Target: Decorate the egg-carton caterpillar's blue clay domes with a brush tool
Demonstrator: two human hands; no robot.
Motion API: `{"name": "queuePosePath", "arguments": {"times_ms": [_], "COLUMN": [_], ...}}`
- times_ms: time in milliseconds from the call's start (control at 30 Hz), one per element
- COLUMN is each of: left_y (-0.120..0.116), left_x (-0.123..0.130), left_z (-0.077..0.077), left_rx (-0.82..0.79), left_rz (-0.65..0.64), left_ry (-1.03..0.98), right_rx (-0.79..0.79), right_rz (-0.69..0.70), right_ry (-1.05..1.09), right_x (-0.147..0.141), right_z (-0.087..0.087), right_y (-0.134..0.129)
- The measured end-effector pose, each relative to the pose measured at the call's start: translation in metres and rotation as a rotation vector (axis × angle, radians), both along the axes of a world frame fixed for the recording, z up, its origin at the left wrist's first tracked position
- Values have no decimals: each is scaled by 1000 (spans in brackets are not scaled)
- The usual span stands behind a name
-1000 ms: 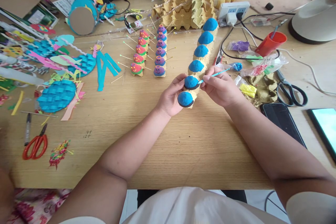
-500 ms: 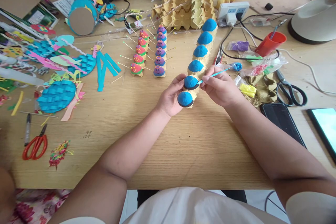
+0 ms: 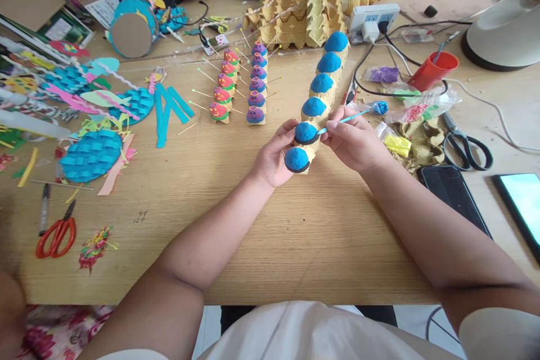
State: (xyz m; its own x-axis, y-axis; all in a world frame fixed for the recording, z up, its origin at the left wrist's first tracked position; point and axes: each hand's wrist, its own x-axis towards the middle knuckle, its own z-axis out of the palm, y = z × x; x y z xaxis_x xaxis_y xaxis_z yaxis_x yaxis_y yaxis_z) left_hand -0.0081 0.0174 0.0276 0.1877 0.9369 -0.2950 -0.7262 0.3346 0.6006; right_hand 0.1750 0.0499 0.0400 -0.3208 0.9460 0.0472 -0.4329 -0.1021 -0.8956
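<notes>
Head view: left hand (image 3: 274, 154) pinches the 6-domed carton strip (image 3: 314, 106), right hand (image 3: 354, 140) pinches a thin blue tool (image 3: 351, 117) against it

Left forearm (image 3: 219, 225) is stretched far and rightward, right forearm (image 3: 424, 215) far and leftward, with left hand (image 3: 276, 153) curled into a grip from the left side and right hand (image 3: 352, 140) held in a pinch, near it on the right.

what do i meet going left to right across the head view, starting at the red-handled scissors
Red-handled scissors, small multicoloured pile, flat blue strips, red-and-green egg-carton row, purple-and-blue egg-carton row, beige egg-carton strip with blue domes, red tapered cup, black-edged phone with lit screen
</notes>
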Motion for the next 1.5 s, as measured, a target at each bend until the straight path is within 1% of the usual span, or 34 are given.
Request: {"name": "queuePosePath", "arguments": {"times_ms": [133, 233, 433, 633, 800, 967, 1100, 1200, 1300, 1500], "left_y": [1, 1, 0, 1, 1, 1, 2, 3, 4, 6], "left_x": [-1, 0, 0, 0, 0, 1, 1, 2, 3, 4], "left_z": [-3, -2, 1, -2, -1, -2, -2, -2, -4, -4], "left_rx": [-22, -42, 8, -51, -17, -42, -28, -2, 28, -20], "left_rz": [-5, -11, -27, -33, -46, -30, 1, 9, 27, 56], "left_ry": [11, 17, -25, 9, -24, -16, -8, -11, -10, -14], "right_rx": [-6, -25, 9, 11, -6, -29, -14, 20, 77, 191], "right_rz": [-1, 1, 5, 14, 23, 19, 20, -6, -68, -179], "right_ry": [-8, 19, -20, -18, -6, 15, -18, -45, -76, -183], "right_x": [0, 0, -1, 0, 0, 2, 3, 1, -1, -1], "right_z": [1, 1, 2, 2, 0, -1, -1, -3, -7, -13], "right_y": [0, 0, 0, 0, 0, 1, 0, -1, -3, -4]}}
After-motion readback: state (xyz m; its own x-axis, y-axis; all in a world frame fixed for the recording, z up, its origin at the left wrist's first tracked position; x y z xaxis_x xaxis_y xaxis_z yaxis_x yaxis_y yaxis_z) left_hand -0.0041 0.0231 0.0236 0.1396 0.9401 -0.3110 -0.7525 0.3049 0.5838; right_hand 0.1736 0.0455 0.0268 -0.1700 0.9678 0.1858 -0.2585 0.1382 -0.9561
